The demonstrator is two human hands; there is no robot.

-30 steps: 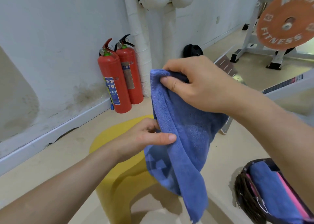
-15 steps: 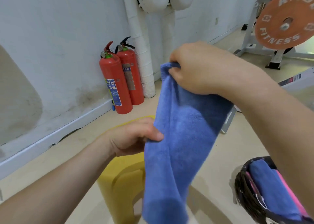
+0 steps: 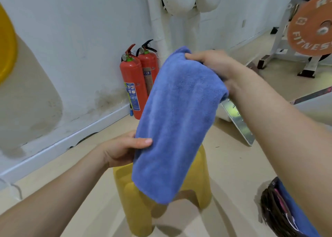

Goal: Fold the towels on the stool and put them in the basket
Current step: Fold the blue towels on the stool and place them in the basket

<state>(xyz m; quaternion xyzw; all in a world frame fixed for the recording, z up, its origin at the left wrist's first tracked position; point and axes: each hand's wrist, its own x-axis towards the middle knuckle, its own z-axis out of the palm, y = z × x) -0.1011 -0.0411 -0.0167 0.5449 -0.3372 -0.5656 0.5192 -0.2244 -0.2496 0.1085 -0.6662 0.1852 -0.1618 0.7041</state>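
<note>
While the blue towel (image 3: 176,121) hangs as a long doubled strip in the air above the yellow stool (image 3: 136,206), it touches neither the stool nor the basket (image 3: 274,211) at lower right.

Grip: the right hand (image 3: 213,64) has its fingers (image 3: 194,56) curled over the top edge. The left hand (image 3: 120,150) pinches the left edge lower down, thumb (image 3: 143,141) flat on the front face; its other fingers are hidden behind the cloth.

Step in hand, as judged: the halving fold.
- Slide the left pinch down to the free bottom hem.
- Lift the hem to meet the top edge and match the corners before letting go.
- Keep the strip taut so the pile does not bunch.
- Press the crease flat on the stool, then carry the towel to the basket, beside the stowed towels (image 3: 294,213), one blue and one pink.

Writing:
- Orange weight plate (image 3: 310,31), upper right: "FITNESS" legible, other lettering cut off.
- Two red fire extinguishers (image 3: 133,85) at the wall: a blue label and a brown one, print too small to read.
</note>
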